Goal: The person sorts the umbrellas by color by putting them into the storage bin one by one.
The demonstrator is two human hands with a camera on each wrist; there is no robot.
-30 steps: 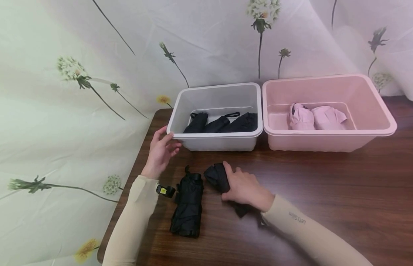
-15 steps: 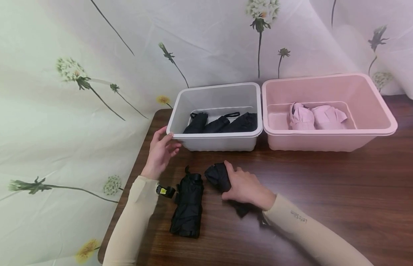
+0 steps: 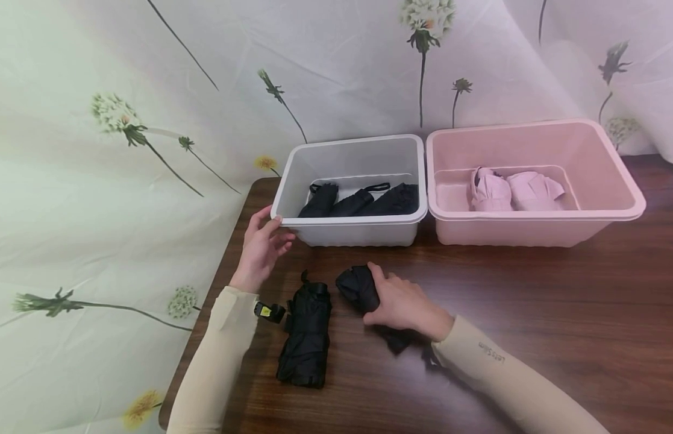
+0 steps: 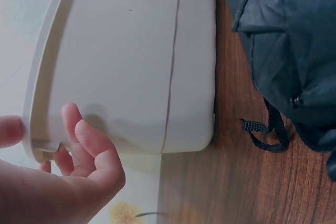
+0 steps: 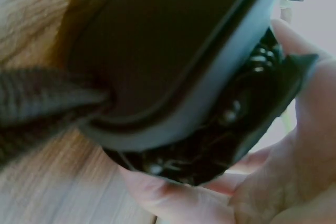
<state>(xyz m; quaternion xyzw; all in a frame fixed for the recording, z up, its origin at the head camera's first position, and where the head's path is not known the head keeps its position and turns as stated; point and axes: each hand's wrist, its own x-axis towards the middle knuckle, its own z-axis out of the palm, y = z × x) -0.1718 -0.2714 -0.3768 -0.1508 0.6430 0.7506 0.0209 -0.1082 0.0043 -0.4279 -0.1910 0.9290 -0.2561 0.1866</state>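
My left hand (image 3: 260, 248) holds the near left corner of the grey plastic bin (image 3: 358, 231), thumb on the rim and fingers below it. My right hand (image 3: 405, 302) grips a folded black umbrella (image 3: 358, 288) just above or on the table; the head view does not settle which. The right wrist view shows the end of its handle (image 5: 163, 40) with a wrist strap, blurred. Between the hands lies another folded black umbrella (image 3: 305, 334), its small loop (image 4: 270, 129) pointing toward the bin. Several black umbrellas (image 3: 349, 204) lie inside the grey bin.
A pink bin (image 3: 520, 234) stands right beside the grey one, with two pink folded umbrellas (image 3: 534, 191) inside. Both bins sit at the back of the dark wooden table (image 3: 531, 307). Behind hangs a floral cloth (image 3: 347, 72); the table's left edge runs beneath the left arm.
My right hand and its umbrella have shifted slightly to the right. The left hand stays on the bin's corner, and the bins have not moved.
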